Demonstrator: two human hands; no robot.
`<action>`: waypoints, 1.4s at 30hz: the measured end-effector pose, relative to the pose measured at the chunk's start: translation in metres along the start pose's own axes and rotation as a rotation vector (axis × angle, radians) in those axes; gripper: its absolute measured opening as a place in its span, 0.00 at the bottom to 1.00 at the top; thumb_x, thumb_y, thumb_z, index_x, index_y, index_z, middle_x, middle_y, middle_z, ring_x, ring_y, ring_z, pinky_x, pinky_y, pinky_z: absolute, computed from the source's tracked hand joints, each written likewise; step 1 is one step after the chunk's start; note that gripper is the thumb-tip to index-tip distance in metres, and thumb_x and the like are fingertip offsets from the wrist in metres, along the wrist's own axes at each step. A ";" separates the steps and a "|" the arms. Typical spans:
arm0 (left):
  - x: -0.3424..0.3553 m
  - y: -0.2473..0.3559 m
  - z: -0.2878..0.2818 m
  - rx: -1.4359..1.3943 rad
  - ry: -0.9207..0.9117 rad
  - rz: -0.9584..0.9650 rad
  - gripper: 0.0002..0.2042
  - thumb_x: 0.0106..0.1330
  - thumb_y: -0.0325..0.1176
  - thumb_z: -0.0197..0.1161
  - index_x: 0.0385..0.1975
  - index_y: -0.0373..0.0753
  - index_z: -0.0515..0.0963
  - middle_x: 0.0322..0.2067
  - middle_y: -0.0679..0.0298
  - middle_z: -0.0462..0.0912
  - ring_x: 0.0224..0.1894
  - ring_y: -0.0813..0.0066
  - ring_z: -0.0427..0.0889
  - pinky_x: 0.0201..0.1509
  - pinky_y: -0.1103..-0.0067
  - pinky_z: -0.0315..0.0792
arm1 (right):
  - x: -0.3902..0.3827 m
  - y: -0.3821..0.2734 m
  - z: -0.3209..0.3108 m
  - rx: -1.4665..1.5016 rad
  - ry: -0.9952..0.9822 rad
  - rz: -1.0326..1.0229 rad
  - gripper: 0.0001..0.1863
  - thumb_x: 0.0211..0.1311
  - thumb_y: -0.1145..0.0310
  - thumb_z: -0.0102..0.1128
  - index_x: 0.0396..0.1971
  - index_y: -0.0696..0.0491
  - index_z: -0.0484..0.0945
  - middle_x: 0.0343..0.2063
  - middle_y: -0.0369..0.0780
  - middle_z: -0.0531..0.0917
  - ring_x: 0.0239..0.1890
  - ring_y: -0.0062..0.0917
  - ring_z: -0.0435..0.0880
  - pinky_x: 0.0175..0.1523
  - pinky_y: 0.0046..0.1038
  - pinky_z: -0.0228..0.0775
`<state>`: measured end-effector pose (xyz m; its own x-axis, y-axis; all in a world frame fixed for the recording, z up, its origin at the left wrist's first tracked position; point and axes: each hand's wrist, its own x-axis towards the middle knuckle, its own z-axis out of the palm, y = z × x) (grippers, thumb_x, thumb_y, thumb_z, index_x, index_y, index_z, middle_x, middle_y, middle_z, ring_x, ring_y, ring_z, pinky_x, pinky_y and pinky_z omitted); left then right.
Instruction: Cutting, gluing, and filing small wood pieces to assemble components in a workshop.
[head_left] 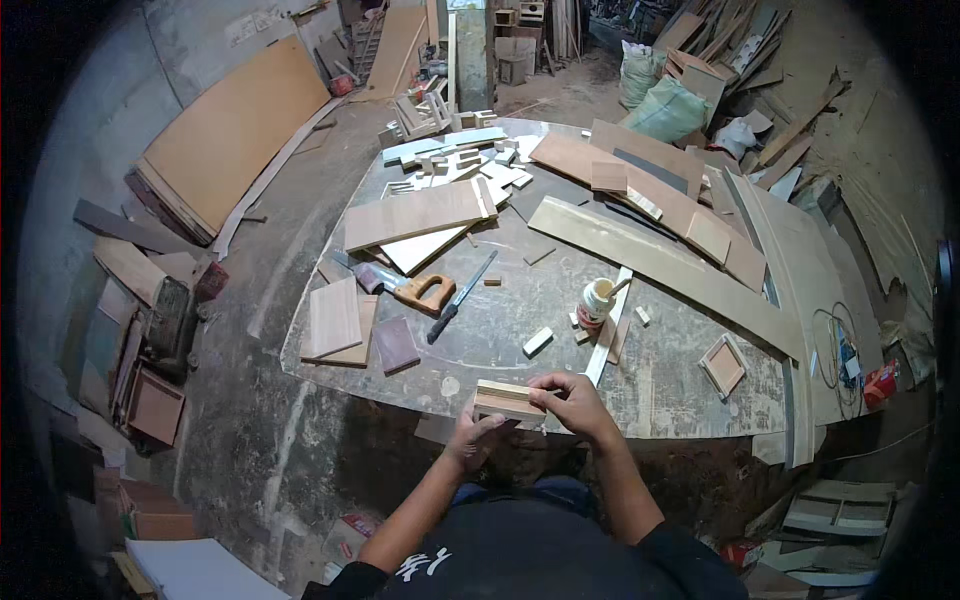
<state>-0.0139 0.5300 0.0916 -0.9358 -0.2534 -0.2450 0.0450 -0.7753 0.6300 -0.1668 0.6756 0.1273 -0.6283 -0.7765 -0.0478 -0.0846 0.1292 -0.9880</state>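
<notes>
Just off the near edge of the workbench (480, 355), a small wooden piece (508, 399) with a pale strip along its top is held between both hands. My left hand (474, 432) grips it from the left and below, the thumb along its near side. My right hand (572, 402) closes on its right end, thumb and fingers at the strip. The undersides of the fingers are hidden. Beyond them lie a small pale block (537, 342) and a white glue bottle (595, 303) with a stick in its mouth.
A handsaw with an orange handle (425, 292) and a dark-handled blade tool (461, 297) lie left of centre. Boards (415, 215) and a long plank (660, 270) cover much of the bench. At right sits a small wooden frame (722, 366). Sheets (235, 135) lean on the left wall.
</notes>
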 end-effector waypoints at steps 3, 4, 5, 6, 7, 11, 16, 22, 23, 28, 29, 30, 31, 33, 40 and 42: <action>-0.002 0.001 -0.010 -0.026 0.022 0.006 0.32 0.56 0.30 0.68 0.58 0.33 0.59 0.52 0.53 0.71 0.56 0.61 0.73 0.63 0.64 0.68 | 0.003 -0.001 0.007 0.010 -0.009 0.036 0.13 0.58 0.64 0.66 0.34 0.59 0.83 0.30 0.39 0.85 0.33 0.20 0.81 0.40 0.25 0.74; -0.003 0.002 -0.011 -0.027 0.023 0.007 0.32 0.56 0.30 0.68 0.58 0.33 0.59 0.52 0.53 0.71 0.56 0.61 0.73 0.63 0.64 0.68 | 0.005 -0.002 0.009 -0.037 -0.008 0.027 0.13 0.58 0.63 0.65 0.33 0.59 0.83 0.30 0.39 0.84 0.33 0.21 0.81 0.40 0.25 0.73; -0.003 0.003 -0.012 -0.033 0.013 0.015 0.32 0.56 0.30 0.67 0.58 0.33 0.59 0.52 0.53 0.71 0.56 0.61 0.73 0.63 0.64 0.68 | 0.006 -0.004 0.010 -0.084 -0.006 0.017 0.13 0.58 0.63 0.65 0.33 0.59 0.83 0.30 0.40 0.84 0.34 0.22 0.81 0.41 0.26 0.73; -0.004 0.005 -0.012 -0.039 0.002 0.024 0.32 0.56 0.30 0.67 0.58 0.33 0.59 0.52 0.53 0.71 0.56 0.61 0.73 0.63 0.64 0.68 | 0.006 -0.016 0.011 -0.085 -0.035 0.077 0.13 0.59 0.62 0.63 0.33 0.58 0.83 0.30 0.40 0.84 0.34 0.22 0.81 0.41 0.26 0.72; -0.005 0.006 -0.011 -0.040 0.001 0.025 0.32 0.56 0.30 0.67 0.58 0.33 0.59 0.52 0.53 0.71 0.56 0.61 0.73 0.63 0.64 0.68 | 0.007 -0.014 0.012 -0.087 -0.035 0.076 0.13 0.59 0.62 0.63 0.33 0.58 0.83 0.30 0.40 0.84 0.34 0.22 0.81 0.41 0.26 0.72; -0.006 0.009 -0.012 -0.057 -0.004 0.048 0.31 0.56 0.30 0.67 0.58 0.32 0.58 0.52 0.52 0.71 0.56 0.61 0.73 0.63 0.63 0.69 | 0.009 -0.018 0.017 -0.116 -0.010 0.026 0.13 0.58 0.62 0.63 0.32 0.59 0.82 0.30 0.40 0.84 0.34 0.24 0.81 0.42 0.26 0.71; -0.005 0.007 -0.013 -0.059 0.010 0.074 0.32 0.56 0.30 0.66 0.59 0.32 0.58 0.52 0.52 0.71 0.55 0.60 0.74 0.62 0.63 0.69 | 0.009 -0.024 0.018 -0.156 -0.032 0.027 0.13 0.59 0.63 0.62 0.32 0.60 0.82 0.29 0.40 0.83 0.34 0.23 0.80 0.41 0.27 0.71; -0.004 0.005 -0.017 -0.064 0.006 0.053 0.31 0.57 0.28 0.66 0.58 0.32 0.58 0.52 0.52 0.71 0.55 0.61 0.74 0.62 0.63 0.69 | 0.011 -0.019 0.018 -0.148 -0.047 0.026 0.14 0.60 0.62 0.62 0.32 0.60 0.82 0.29 0.40 0.82 0.33 0.23 0.80 0.40 0.26 0.71; -0.004 0.004 -0.017 -0.075 0.008 0.058 0.30 0.57 0.28 0.66 0.58 0.32 0.59 0.52 0.52 0.71 0.55 0.61 0.74 0.63 0.63 0.69 | 0.011 -0.017 0.018 -0.145 -0.047 0.035 0.13 0.60 0.62 0.62 0.32 0.60 0.82 0.29 0.40 0.82 0.33 0.23 0.80 0.40 0.26 0.71; -0.004 0.007 -0.013 -0.092 -0.004 0.036 0.29 0.57 0.27 0.65 0.57 0.30 0.60 0.51 0.52 0.73 0.55 0.62 0.75 0.63 0.65 0.69 | 0.012 -0.010 0.016 -0.137 -0.028 0.006 0.14 0.56 0.62 0.66 0.30 0.59 0.82 0.29 0.40 0.83 0.32 0.23 0.81 0.40 0.27 0.72; -0.003 0.004 -0.016 -0.101 -0.001 0.035 0.29 0.57 0.27 0.65 0.57 0.30 0.60 0.50 0.53 0.73 0.55 0.62 0.75 0.63 0.66 0.69 | 0.012 -0.010 0.016 -0.136 -0.029 0.006 0.14 0.56 0.62 0.66 0.30 0.59 0.82 0.29 0.40 0.83 0.32 0.23 0.81 0.40 0.27 0.72; -0.002 0.004 -0.016 -0.111 0.001 0.034 0.29 0.57 0.27 0.65 0.56 0.29 0.61 0.50 0.53 0.73 0.55 0.62 0.75 0.63 0.66 0.69 | 0.012 -0.009 0.016 -0.136 -0.022 -0.021 0.12 0.58 0.64 0.65 0.30 0.60 0.81 0.27 0.38 0.82 0.30 0.19 0.79 0.37 0.24 0.71; -0.002 0.004 -0.016 -0.111 0.002 0.033 0.29 0.57 0.27 0.65 0.56 0.29 0.61 0.50 0.53 0.73 0.55 0.62 0.75 0.63 0.66 0.69 | 0.012 -0.009 0.017 -0.136 -0.015 -0.047 0.10 0.60 0.67 0.64 0.30 0.60 0.80 0.26 0.35 0.81 0.27 0.15 0.77 0.33 0.20 0.70; -0.003 0.005 -0.013 -0.074 0.040 0.037 0.29 0.56 0.27 0.66 0.57 0.30 0.60 0.50 0.53 0.73 0.55 0.62 0.75 0.63 0.66 0.68 | 0.011 -0.016 0.016 -0.148 -0.028 -0.009 0.11 0.59 0.65 0.64 0.30 0.60 0.81 0.27 0.38 0.82 0.30 0.20 0.79 0.37 0.24 0.71; -0.001 0.001 -0.015 -0.090 0.014 0.069 0.30 0.56 0.28 0.65 0.58 0.31 0.60 0.50 0.54 0.73 0.54 0.63 0.75 0.62 0.67 0.69 | 0.010 -0.016 0.012 -0.164 -0.061 0.019 0.13 0.57 0.62 0.64 0.32 0.59 0.81 0.29 0.40 0.82 0.34 0.24 0.80 0.41 0.27 0.71; -0.002 0.005 -0.011 -0.073 0.033 0.065 0.31 0.54 0.26 0.68 0.58 0.32 0.61 0.50 0.55 0.73 0.54 0.65 0.75 0.61 0.69 0.69 | 0.009 -0.021 0.009 -0.169 -0.100 0.068 0.14 0.56 0.62 0.65 0.35 0.59 0.81 0.32 0.41 0.81 0.36 0.26 0.80 0.42 0.27 0.72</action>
<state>-0.0078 0.5210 0.0872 -0.9181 -0.3224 -0.2306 0.1315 -0.7965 0.5902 -0.1638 0.6606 0.1466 -0.5575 -0.8190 -0.1361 -0.1785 0.2783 -0.9437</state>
